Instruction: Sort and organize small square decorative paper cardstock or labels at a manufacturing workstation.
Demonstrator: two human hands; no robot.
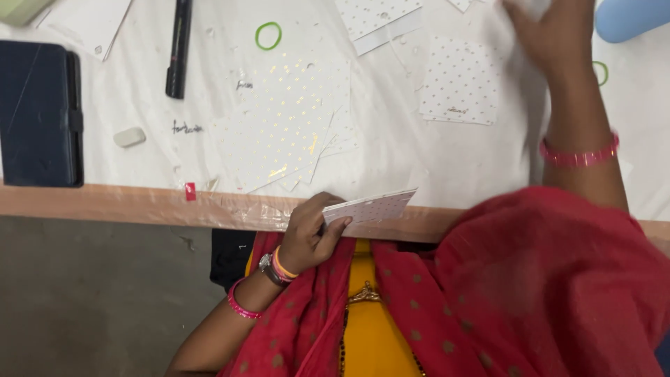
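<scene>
My left hand (310, 232) is at the table's near edge, shut on a small white card with dots (373, 207) held flat and pointing right. My right hand (555, 31) reaches far across the table at the top right, blurred, resting on or just above the white sheet; whether it holds anything is unclear. A pile of white cards with gold dots (286, 126) lies on the table in front of my left hand. Another dotted card (460, 87) lies near my right forearm.
A black wallet-like case (38, 115) lies at the left, a black marker (179, 45) at the top, a white eraser (129, 136) beside it. A green rubber band (268, 35) and more dotted cards (377, 17) lie at the back. A blue object (628, 17) sits top right.
</scene>
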